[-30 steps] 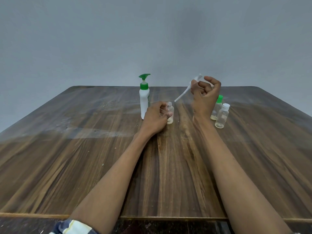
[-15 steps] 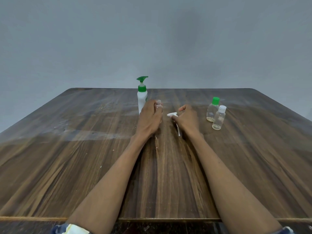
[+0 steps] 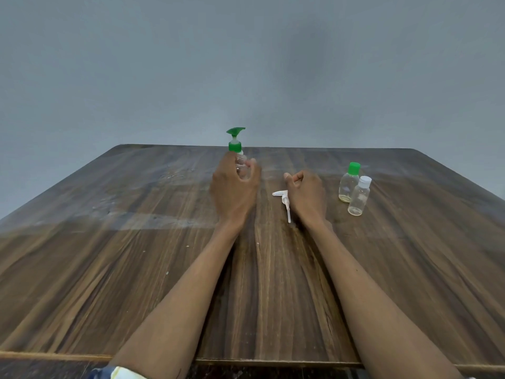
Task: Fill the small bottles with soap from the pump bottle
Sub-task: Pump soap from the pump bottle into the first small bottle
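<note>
i see the pump bottle (image 3: 235, 144) standing upright toward the far edge of the counter (image 3: 109, 269), white with a green collar and green pump head; most of its body is hidden behind my left hand (image 3: 233, 190). that hand's fingers (image 3: 252, 166) are wrapped around a small clear bottle (image 3: 241, 165) with a threaded, uncapped neck, held just in front of the pump bottle; it is blurred and i cannot tell what is inside.

my right hand (image 3: 307, 196) rests on the counter with its fingers loosely curled and holding nothing. just beside it, on its left, lies a white spray-pump top (image 3: 284, 199) with its thin tube pointing toward the near edge.

toward the right edge stand two more small clear bottles, touching or nearly so: a green-capped bottle (image 3: 349, 183) farther back, with a thin layer of yellowish liquid at its bottom, and a white-capped bottle (image 3: 359, 196) nearer, with only a trace at its base. both stand upright and capped, well apart from the pump bottle.
</note>
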